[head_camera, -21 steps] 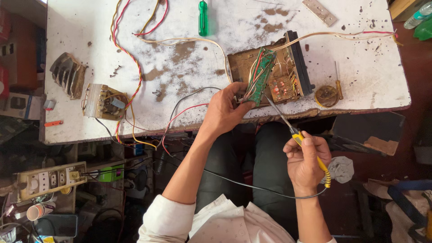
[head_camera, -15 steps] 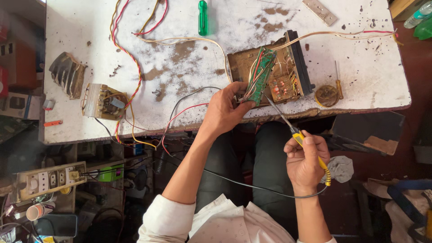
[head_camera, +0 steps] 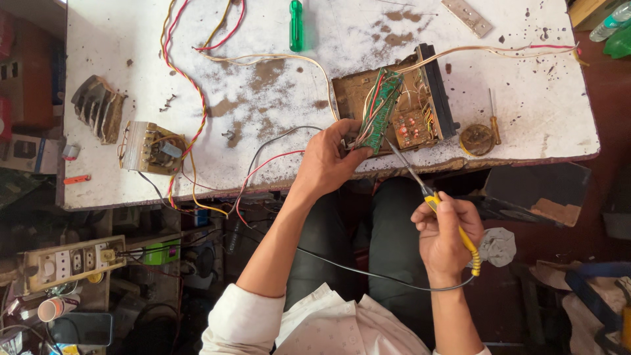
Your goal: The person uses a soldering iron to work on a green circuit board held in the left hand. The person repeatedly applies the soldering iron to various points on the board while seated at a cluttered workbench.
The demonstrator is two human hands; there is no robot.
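The person's left hand (head_camera: pixel 327 162) was closed on the near end of a narrow green circuit board (head_camera: pixel 377 110), thumb and fingers pinching its lower edge so that the board stood tilted on edge. That board rose out of an open, brown, rust-stained metal chassis (head_camera: pixel 394 105) lying on the worn white worktable (head_camera: pixel 276 98), close to the table's near edge.

The right hand (head_camera: pixel 445 231) hung off the table, nearer the person than the chassis, and was wrapped around the yellow handle of a soldering iron (head_camera: pixel 442 207). The iron's thin metal shaft slanted up toward the chassis, its tip just beside the lower end of the green board; whether it touched could not be told. A dark cord ran from the handle's rear and curved under the left forearm.

Beyond the chassis, toward the far side of the table, lay a green-handled screwdriver (head_camera: pixel 296 25). To the left of the chassis sat a small copper-wound transformer in a pale metal frame (head_camera: pixel 152 148), and farther left a dark finned heat sink (head_camera: pixel 98 106). A twisted red and yellow wire pair (head_camera: pixel 187 85) snaked between the transformer and the chassis. Just right of the chassis rested a round brass-coloured disc (head_camera: pixel 476 139) with a small yellow-handled screwdriver (head_camera: pixel 493 118) beside it.
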